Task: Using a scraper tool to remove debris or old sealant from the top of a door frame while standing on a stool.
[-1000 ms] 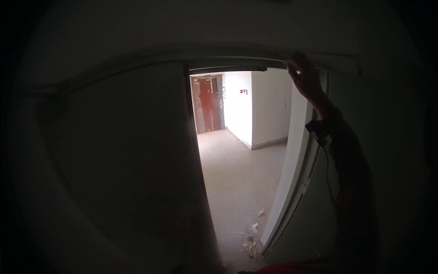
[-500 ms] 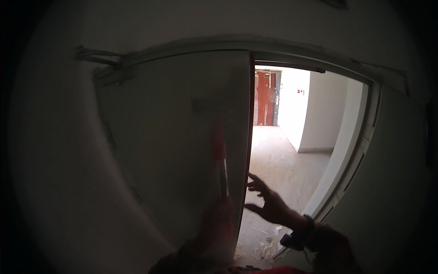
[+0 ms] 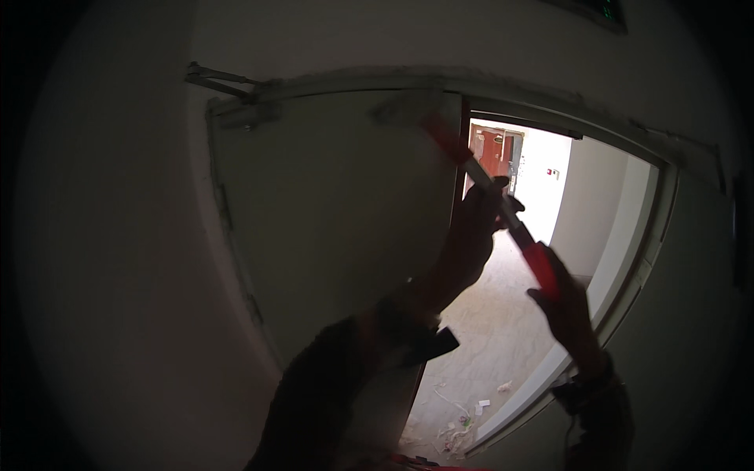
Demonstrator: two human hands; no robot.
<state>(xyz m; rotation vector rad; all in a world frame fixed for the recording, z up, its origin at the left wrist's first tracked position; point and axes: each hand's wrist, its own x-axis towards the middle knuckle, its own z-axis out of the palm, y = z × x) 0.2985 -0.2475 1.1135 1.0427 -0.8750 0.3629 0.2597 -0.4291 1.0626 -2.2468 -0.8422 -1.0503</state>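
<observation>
Closest in, two dark sleeves [image 3: 314,392] rising from the lower edge, one dark strapped device [image 3: 441,345] at each wrist. Left hand [image 3: 471,228] lifted, in front of the door leaf's dark edge [image 3: 466,110], fingers curled around the silver shaft [image 3: 479,173] of one long-handled tool [image 3: 521,237]. Right hand [image 3: 567,310], lower and in front of the open gap, wrapped around the nearer of two red sections [image 3: 542,271]. Slants up and leftward to a broad head [image 3: 400,110] at the leaf's top corner; too blurred to tell scraper from brush, or touching from just clear. Behind, one grey door leaf [image 3: 330,204], bounding the gap on the left; on the right, one pale jamb [image 3: 628,228], with open room between. Farther, pale floor [image 3: 495,314], scattered litter [image 3: 455,432] near the jamb's foot. Farthest, one red door [image 3: 488,149] beside a white wall [image 3: 542,149].
</observation>
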